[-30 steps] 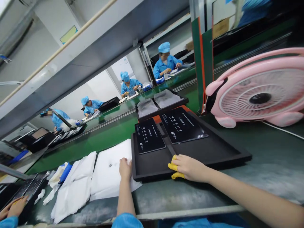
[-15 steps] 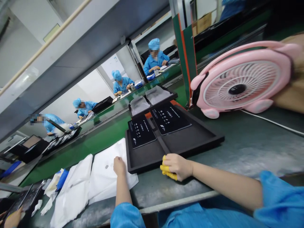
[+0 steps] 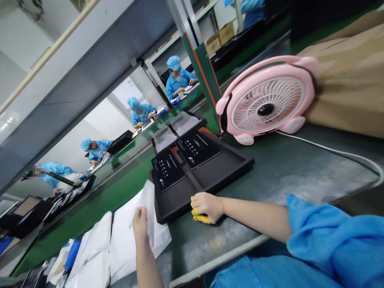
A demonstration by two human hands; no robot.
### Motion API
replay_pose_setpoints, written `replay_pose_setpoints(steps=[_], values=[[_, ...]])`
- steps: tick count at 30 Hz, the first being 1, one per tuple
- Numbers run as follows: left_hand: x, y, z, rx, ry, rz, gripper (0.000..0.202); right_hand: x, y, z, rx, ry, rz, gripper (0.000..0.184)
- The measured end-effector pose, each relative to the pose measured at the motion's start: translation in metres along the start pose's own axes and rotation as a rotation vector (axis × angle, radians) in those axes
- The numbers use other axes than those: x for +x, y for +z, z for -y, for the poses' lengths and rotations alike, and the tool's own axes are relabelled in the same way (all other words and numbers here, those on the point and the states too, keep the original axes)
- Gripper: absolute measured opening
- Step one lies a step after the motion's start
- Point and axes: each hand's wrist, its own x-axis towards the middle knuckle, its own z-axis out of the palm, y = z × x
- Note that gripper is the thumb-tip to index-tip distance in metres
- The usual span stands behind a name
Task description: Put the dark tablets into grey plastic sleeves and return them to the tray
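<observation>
My left hand (image 3: 140, 220) pinches a white pouch sheet (image 3: 148, 208) and lifts its edge off the white stack (image 3: 126, 248) on the bench. With yellow finger cots on, my right hand (image 3: 206, 207) grips the near edge of a black tray (image 3: 228, 170). Two black rectangular devices (image 3: 168, 169) (image 3: 197, 148) with white print lie in the tray's far half. The tray's near half is bare.
A pink desk fan (image 3: 267, 106) stands right of the tray, its white cable (image 3: 345, 154) running across the bench. A brown bag (image 3: 351, 76) lies behind the fan. A second tray with grey pouches (image 3: 177, 126) sits beyond. Several people in blue work along the green conveyor (image 3: 99, 196).
My left hand went from resting flat on the white stack to lifting one sheet up. The view swung right, and my right hand stayed on the tray's edge.
</observation>
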Motion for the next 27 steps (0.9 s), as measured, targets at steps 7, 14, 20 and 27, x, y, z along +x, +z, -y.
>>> replay_pose_setpoints(steps=[7, 14, 20, 27], values=[[-0.082, 0.083, -0.029, -0.207, 0.093, 0.323, 0.033, -0.015, -0.04, -0.023, -0.158, 0.446, -0.196, 0.023], [-0.105, 0.122, -0.035, -0.084, 0.232, 0.467, 0.028, -0.016, -0.034, -0.019, -0.397, 0.633, 0.002, 0.038], [-0.105, 0.12, -0.061, 0.152, 0.412, 0.543, 0.026, -0.009, -0.047, -0.03, -0.391, 0.702, -0.102, 0.032], [-0.111, 0.155, -0.057, 0.356, 0.419, 0.518, 0.039, 0.05, -0.105, -0.131, -0.382, 0.797, 0.267, 0.04]])
